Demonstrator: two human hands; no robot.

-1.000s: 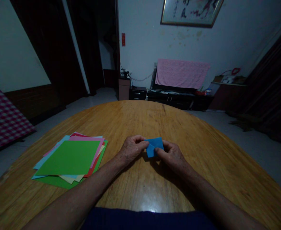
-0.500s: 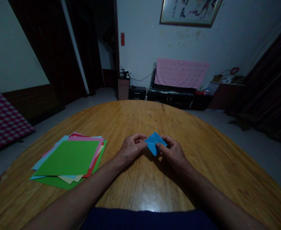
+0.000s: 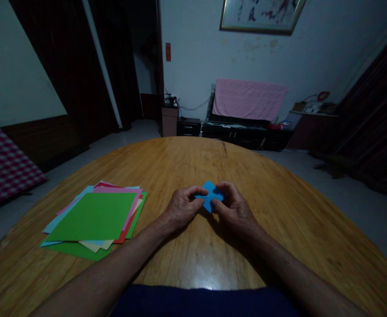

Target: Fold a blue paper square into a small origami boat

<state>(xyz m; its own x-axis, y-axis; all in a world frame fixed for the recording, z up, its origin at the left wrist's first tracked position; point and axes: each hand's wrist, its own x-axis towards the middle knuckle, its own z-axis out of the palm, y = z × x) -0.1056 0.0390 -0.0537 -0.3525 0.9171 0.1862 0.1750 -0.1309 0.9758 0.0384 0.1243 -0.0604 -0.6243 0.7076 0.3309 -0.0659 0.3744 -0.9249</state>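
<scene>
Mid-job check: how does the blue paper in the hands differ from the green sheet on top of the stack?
The blue paper looks much smaller than the green sheet. The blue paper appears folded, while the green sheet lies flat with no visible folds. The left hand and right hand hold the blue paper; the green sheet rests on the stack, with neither hand on it. Both look plain-coloured.

I am in a home's living room: wooden table (image 3: 187,160), framed picture (image 3: 262,16), pink cloth (image 3: 250,99), low black cabinet (image 3: 241,133).
</scene>
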